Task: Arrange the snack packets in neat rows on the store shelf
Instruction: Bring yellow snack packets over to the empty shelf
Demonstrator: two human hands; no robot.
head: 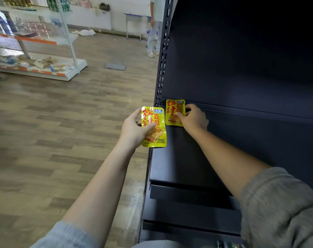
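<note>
1. Wood-look flooring (62, 122) ran across the shop to a white display rack (36, 51) on the far side, and another person (154, 24) stood beyond the dark shelving unit (241, 59) where the stocking was being done.
2. On the dark shelf board (241, 140), at its back left corner close to the slotted upright (161, 68), lay one yellow snack packet (174, 111), flat or nearly so. The right hand (193, 117) rested on it, fingertips curled down onto its lower right edge; whether they pinched it or only pressed it I could not tell.
3. The left hand (134, 129) held a second yellow packet (154, 127) just off the shelf's left end, thumb across the face and fingers behind, clamped on it. The two packets were close but apart.
4. The row had barely begun: only that one packet sat on the board, and the rest looked bare.
5. Risks, as I judged them: the first packet could slide askew if the right hand lifted carelessly; the second, so near the open end, could catch the upright or drop to the floor; and thin, slick foil might overlap instead of lying edge to edge.
</note>
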